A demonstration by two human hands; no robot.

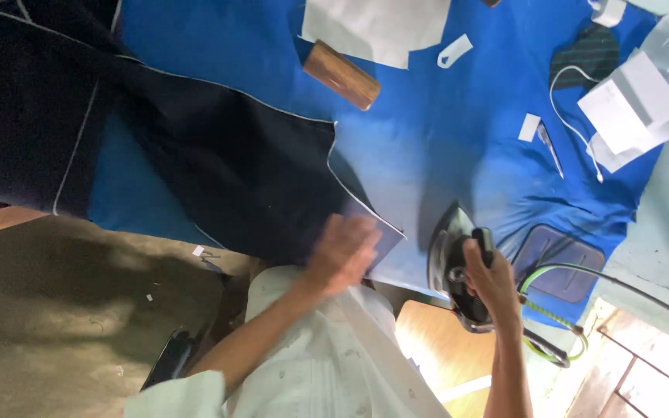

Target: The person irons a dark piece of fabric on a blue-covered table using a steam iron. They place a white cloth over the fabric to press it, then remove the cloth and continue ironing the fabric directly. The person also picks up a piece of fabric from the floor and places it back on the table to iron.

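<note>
The right hand grips the iron (stood on end) while the left hand, spread, presses the dark cloth beside it.

left hand spread flat, palm down, blurred; right hand curled in a closed grip.

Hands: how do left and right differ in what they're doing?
The left hand lies flat and open on the dark fabric, motion-blurred; the right hand is closed around the handle of the iron, sharp in the picture. The left sits on the fabric's edge; the right is over the blue ironing cloth. Both are bare and reach from the bottom edge.
</note>
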